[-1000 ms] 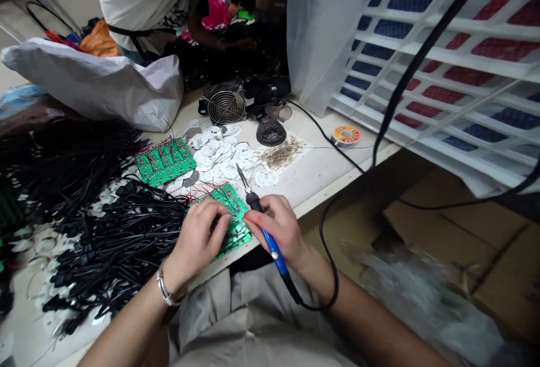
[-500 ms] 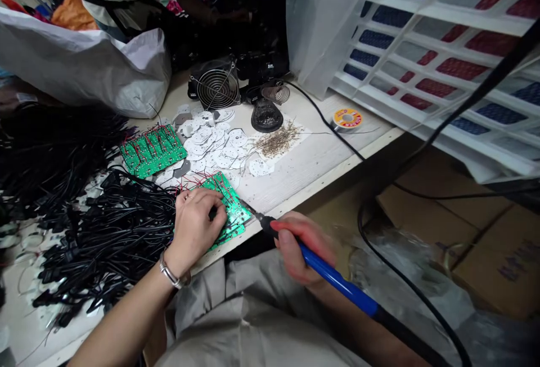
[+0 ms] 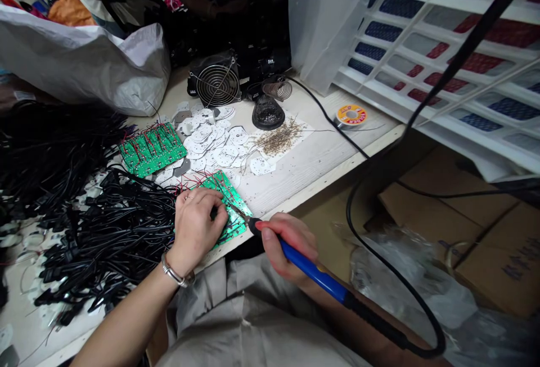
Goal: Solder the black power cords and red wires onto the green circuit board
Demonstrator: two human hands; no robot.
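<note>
My right hand [image 3: 291,246] is wrapped round the blue handle of a soldering iron [image 3: 314,270]. The iron's metal tip reaches over a green circuit board [image 3: 239,218] near the table's front edge, close to my left fingers. My left hand [image 3: 198,223] rests on the same board with its fingers curled and pinched. What those fingertips hold is hidden from this angle. Thin red wires [image 3: 206,178] stick up along the board's far side. Left of my hand lies a heap of black cables [image 3: 126,232]. Farther back sits a second green board [image 3: 154,150] with red wires.
White round plates [image 3: 215,144] are piled behind the boards. Beyond lie a small fan [image 3: 218,84], a black iron stand [image 3: 269,113] and a solder spool [image 3: 351,114]. A white plastic crate [image 3: 422,74] stands at right. The iron's cord [image 3: 350,204] loops beside the table. Another person's arm shows at the back.
My right hand has moved left and slightly up, bringing the iron's tip farther over the board towards my left fingers. My left hand stays in place. A person's arm has appeared at the back.
</note>
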